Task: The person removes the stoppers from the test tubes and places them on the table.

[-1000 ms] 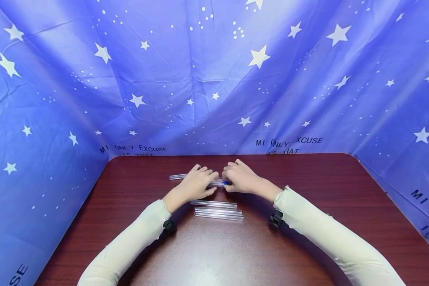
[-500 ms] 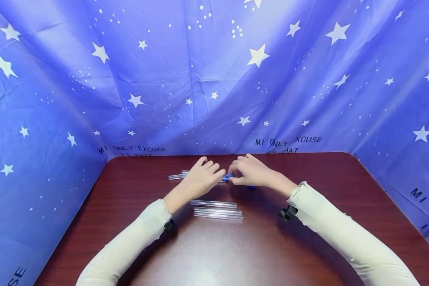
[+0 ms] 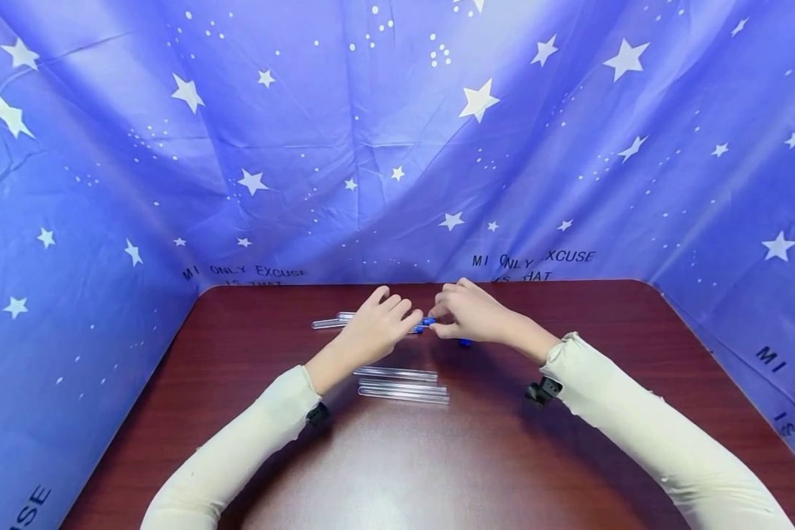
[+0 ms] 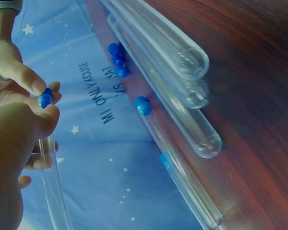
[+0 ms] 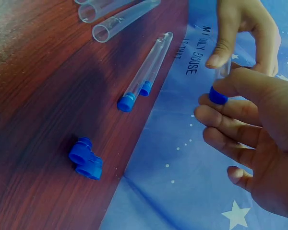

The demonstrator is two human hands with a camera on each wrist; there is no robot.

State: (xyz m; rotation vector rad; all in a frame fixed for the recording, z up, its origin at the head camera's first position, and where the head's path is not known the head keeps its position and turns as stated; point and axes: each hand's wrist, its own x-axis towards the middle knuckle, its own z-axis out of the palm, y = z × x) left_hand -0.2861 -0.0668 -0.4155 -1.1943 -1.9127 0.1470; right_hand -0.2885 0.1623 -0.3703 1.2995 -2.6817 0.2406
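My left hand (image 3: 377, 327) grips a clear test tube (image 4: 53, 187) near its mouth, with the tube's body running down from the fingers in the left wrist view. My right hand (image 3: 470, 313) pinches a blue cap (image 5: 218, 96) between thumb and fingers, right at the tube's mouth. Two capped tubes (image 5: 139, 72) lie side by side on the table below the hands. Several uncapped tubes (image 3: 404, 390) lie in a row nearer the person. Loose blue caps (image 5: 86, 158) sit in a small cluster beneath my right hand.
The dark red wooden table (image 3: 570, 412) ends at the back against a blue star-printed cloth (image 3: 397, 110), which also hangs on both sides.
My right hand has moved to the right and away from the person, uncovering loose blue caps. My left hand has shifted slightly, showing more of the capped tubes. The uncapped tubes stay put.
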